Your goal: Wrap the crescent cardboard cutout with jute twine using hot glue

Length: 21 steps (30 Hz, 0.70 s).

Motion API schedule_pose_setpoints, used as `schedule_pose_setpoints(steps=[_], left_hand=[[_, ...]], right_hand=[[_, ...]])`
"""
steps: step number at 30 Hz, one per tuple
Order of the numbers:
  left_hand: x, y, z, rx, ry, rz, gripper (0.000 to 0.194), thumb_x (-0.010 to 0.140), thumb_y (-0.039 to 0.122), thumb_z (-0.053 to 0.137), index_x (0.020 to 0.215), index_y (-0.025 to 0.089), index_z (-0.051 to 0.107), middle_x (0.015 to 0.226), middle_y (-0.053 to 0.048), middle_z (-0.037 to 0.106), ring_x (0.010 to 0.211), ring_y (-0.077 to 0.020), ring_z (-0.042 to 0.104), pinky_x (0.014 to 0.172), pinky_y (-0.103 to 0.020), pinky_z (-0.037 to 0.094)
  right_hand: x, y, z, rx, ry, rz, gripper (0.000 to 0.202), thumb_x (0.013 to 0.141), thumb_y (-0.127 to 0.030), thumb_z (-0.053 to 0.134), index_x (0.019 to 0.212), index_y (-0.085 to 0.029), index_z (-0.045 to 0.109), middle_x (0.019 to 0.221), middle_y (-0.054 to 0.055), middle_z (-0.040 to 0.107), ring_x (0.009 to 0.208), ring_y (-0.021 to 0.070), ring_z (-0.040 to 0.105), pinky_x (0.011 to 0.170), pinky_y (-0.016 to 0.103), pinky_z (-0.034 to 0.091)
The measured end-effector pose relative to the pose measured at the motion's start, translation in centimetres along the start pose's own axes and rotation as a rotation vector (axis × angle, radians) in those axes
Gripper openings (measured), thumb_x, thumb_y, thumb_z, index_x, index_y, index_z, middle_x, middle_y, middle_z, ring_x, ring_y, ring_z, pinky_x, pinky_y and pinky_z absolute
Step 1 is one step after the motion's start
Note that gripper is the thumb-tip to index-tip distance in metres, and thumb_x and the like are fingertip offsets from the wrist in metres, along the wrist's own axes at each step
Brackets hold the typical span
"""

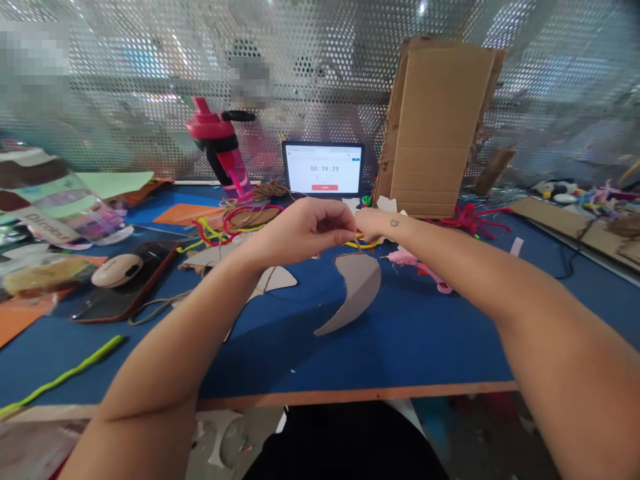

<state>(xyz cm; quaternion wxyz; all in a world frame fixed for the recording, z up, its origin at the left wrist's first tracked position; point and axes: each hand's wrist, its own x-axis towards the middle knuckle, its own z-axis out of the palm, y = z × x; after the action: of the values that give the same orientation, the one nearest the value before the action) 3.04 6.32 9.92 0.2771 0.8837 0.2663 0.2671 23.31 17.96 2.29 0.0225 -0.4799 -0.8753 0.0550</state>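
Note:
My left hand [320, 227] is closed in a pinch, thumb against fingers, at the top of a short brown twine [359, 245]. Below the twine is a curved, crescent-shaped cardboard piece [361, 287], pale-faced with a rough brown edge, its pointed tip towards the lower left. Right beside the left fingertips, my right hand [370, 224] is closed with its fingers curled down; what they hold is hidden. Under my left wrist lies another pale cardboard cutout [277, 279] with twine across it. A pink glue gun [423, 268] rests below my right forearm.
A tablet [324, 170] showing a timer stands at the back, between a pink tumbler [223, 150] and a tall cardboard box [433, 127]. At left are a phone [110, 293] with a mouse [117, 270] on it, and a green pipe cleaner [70, 373]. Red pipe cleaners [470, 219] lie right.

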Motion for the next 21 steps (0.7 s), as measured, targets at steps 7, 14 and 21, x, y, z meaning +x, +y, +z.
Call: schedule_pose_setpoints(steps=[7,14,21], left_hand=[[-0.3,-0.2,-0.3,0.004,-0.005,0.032,0.009,0.084,0.018,0.058,0.085,0.013,0.066,0.08,-0.003,0.067,0.071,-0.0093,0.059,0.062,-0.019,0.046],[-0.3,-0.1,-0.3,0.075,0.013,0.051,0.009,0.084,0.018,0.057,0.082,0.014,0.066,0.075,0.0,0.066,0.068,-0.0085,0.058,0.061,-0.019,0.045],[-0.4,0.2,-0.4,0.091,0.023,0.06,0.012,0.084,0.024,0.059,0.083,0.015,0.067,0.077,-0.001,0.067,0.071,-0.0109,0.06,0.063,-0.021,0.047]], right_hand=[[-1.3,-0.9,-3.1,-0.249,-0.131,0.175,0.032,0.089,-0.036,0.06,0.112,-0.015,0.06,0.112,0.008,0.062,0.099,0.0204,0.061,0.085,0.042,0.051],[-5.1,0.6,-7.5,-0.104,0.174,0.279,0.031,0.07,-0.026,0.068,0.098,-0.015,0.062,0.095,0.014,0.065,0.087,0.0291,0.059,0.071,0.04,0.044],[-15.8,0.1,-8.8,0.381,0.28,0.204,0.047,0.086,-0.063,0.031,0.094,-0.021,0.051,0.068,0.002,0.052,0.058,0.0119,0.051,0.059,0.033,0.045]])
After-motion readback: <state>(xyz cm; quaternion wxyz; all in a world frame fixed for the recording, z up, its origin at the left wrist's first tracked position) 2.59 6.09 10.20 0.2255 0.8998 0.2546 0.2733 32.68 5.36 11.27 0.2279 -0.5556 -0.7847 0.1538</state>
